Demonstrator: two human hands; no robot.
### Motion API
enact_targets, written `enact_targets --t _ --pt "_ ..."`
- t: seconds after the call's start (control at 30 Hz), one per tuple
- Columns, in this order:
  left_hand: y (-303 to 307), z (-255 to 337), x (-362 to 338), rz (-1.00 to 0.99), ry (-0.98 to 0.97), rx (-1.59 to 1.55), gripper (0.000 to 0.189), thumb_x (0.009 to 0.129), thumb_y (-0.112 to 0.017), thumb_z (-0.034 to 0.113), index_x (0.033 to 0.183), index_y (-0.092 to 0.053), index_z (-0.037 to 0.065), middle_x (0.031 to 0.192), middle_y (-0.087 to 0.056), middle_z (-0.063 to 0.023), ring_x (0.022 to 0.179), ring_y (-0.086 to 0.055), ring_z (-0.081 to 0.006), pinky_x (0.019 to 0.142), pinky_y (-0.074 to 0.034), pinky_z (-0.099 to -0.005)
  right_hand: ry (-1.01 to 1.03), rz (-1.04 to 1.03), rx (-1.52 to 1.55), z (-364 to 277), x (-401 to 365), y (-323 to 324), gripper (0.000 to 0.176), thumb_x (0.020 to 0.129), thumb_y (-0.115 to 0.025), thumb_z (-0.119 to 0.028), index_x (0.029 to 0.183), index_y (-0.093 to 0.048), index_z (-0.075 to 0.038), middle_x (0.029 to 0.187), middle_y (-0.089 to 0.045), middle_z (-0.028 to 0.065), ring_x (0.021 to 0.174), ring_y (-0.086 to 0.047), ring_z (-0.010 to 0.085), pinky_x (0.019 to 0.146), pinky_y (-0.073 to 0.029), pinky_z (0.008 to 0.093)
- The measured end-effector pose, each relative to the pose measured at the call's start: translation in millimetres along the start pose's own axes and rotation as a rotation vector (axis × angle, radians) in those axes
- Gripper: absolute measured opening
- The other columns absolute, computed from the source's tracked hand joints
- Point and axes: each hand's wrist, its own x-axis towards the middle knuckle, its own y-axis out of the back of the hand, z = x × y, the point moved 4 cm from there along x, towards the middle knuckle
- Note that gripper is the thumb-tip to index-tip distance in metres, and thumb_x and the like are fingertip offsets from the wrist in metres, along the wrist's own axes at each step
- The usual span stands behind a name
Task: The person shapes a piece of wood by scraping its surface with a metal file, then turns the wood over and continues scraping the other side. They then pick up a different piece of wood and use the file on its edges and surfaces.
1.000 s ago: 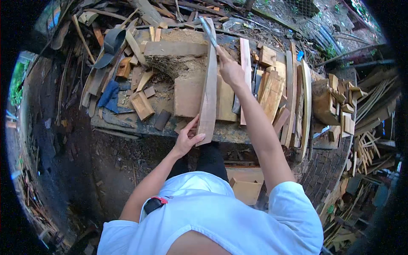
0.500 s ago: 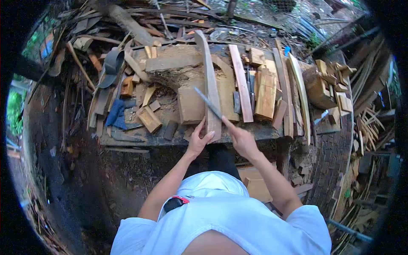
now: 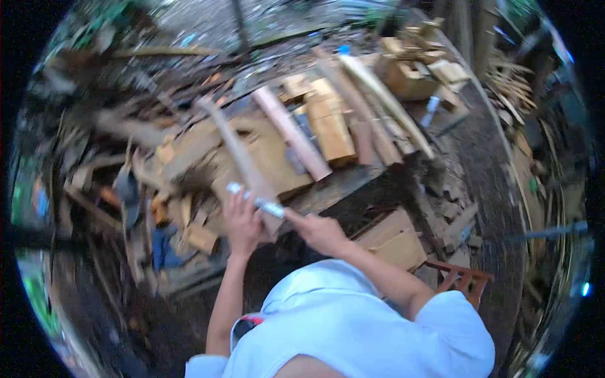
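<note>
Head view, blurred by motion: the right hand (image 3: 321,232) is clenched round the handle of a long metal file (image 3: 261,204). The file's blade reaches left and away from it, across the near end of a narrow curved plank (image 3: 236,151). The left hand (image 3: 241,220) is set against that near end, just under the file. The blur hides whether its fingers wrap the wood or only press on it. The plank lies on the cluttered tabletop (image 3: 328,186) and runs from the near edge towards the far left. A pinkish strip (image 3: 290,132) and a pale block (image 3: 332,135) lie to its right.

The work in hand looks like filing the plank's near end, caught mid-stroke. A further stroke calls for the left hand to brace the plank firmly, with its fingers out of the blade's path. The right hand must hold the file flat on the wood.
</note>
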Motion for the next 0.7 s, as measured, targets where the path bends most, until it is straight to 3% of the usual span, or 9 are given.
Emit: enact_targets --t 0.17,0.27,0.37,0.47,0.5,0.57,0.6,0.67,0.7 --pt "3 0 -5 -0.072 0.009 0.050 0.055 0.098 -0.047 0.042 0.146 -0.044 0.013 0.155 -0.035 -0.0121 0.144 -0.027 -0.0349 0.117 -0.018 -0.0539 0.022 0.028 -0.059 5 8 6 0.051 0.095 -0.053 -0.033 0.145 -0.042 -0.038 0.075 -0.064 0.0141 0.060 -0.066 0.0334 0.053 -0.053 0.0467" --pt "2 -3 -4 -0.103 -0.020 0.075 0.057 0.099 -0.045 0.043 0.147 -0.041 0.012 0.157 -0.030 -0.0139 0.146 -0.023 -0.0344 0.117 -0.015 -0.0545 0.020 0.067 -0.003 5 11 8 0.052 0.097 -0.052 -0.037 0.147 -0.040 -0.031 0.075 -0.066 0.0146 0.061 -0.066 0.0329 0.054 -0.054 0.0460" --pt "0 -14 -1 0.115 0.053 -0.173 0.065 0.100 -0.048 0.037 0.150 -0.030 0.001 0.159 -0.020 -0.0218 0.148 -0.015 -0.0353 0.119 -0.012 -0.0476 -0.065 0.128 0.131 -2 22 4 0.061 0.094 -0.056 -0.044 0.146 -0.042 -0.017 0.084 -0.069 0.0180 0.070 -0.068 0.0370 0.059 -0.054 0.0476" --pt "8 -1 15 0.361 0.201 -0.391 0.073 0.101 -0.048 0.036 0.153 -0.014 -0.002 0.159 -0.018 -0.0220 0.148 -0.016 -0.0343 0.119 -0.012 -0.0457 -0.241 0.115 0.262 -3 38 -10 0.056 0.093 -0.058 -0.042 0.139 -0.050 -0.012 0.089 -0.070 0.0209 0.075 -0.068 0.0398 0.066 -0.054 0.0505" --pt "3 1 21 0.338 0.167 -0.419 0.073 0.101 -0.048 0.036 0.153 -0.014 -0.002 0.159 -0.018 -0.0220 0.148 -0.016 -0.0343 0.119 -0.012 -0.0457 -0.279 0.147 0.256 -1 45 -22 0.056 0.093 -0.058 -0.042 0.139 -0.050 -0.012 0.089 -0.070 0.0209 0.075 -0.068 0.0398 0.066 -0.054 0.0505" --pt "-15 -11 27 0.229 0.458 -0.645 0.086 0.097 -0.058 0.037 0.154 -0.007 -0.003 0.159 -0.017 -0.0223 0.146 -0.021 -0.0329 0.118 -0.018 -0.0460 -0.265 0.336 0.449 9 56 -47 0.049 0.092 -0.059 -0.041 0.128 -0.059 -0.009 0.094 -0.069 0.0236 0.085 -0.068 0.0405 0.074 -0.053 0.0501" --pt "-18 -8 35 0.187 0.425 -0.659 0.086 0.097 -0.058 0.037 0.154 -0.007 -0.003 0.159 -0.017 -0.0223 0.146 -0.021 -0.0329 0.118 -0.018 -0.0460 -0.307 0.371 0.449 7 56 -51 0.049 0.092 -0.059 -0.041 0.128 -0.059 -0.009 0.094 -0.069 0.0236 0.085 -0.068 0.0405 0.074 -0.053 0.0501" --pt "-29 -5 55 0.113 0.609 -1.003 0.098 0.091 -0.068 0.037 0.154 -0.005 -0.003 0.157 -0.019 -0.0227 0.141 -0.029 -0.0326 0.115 -0.027 -0.0458 -0.409 0.231 0.551 -4 59 -58 0.043 0.090 -0.061 -0.039 0.119 -0.064 -0.007 0.099 -0.068 0.0244 0.093 -0.066 0.0406 0.079 -0.052 0.0474" --pt "-51 -30 63 0.066 0.608 -0.914 0.103 0.087 -0.074 0.033 0.154 -0.003 -0.003 0.154 -0.024 -0.0235 0.135 -0.037 -0.0329 0.109 -0.036 -0.0458 -0.508 0.227 0.572 -13 54 -49 0.041 0.088 -0.063 -0.037 0.115 -0.066 -0.006 0.099 -0.069 0.0228 0.094 -0.066 0.0404 0.080 -0.053 0.0458"
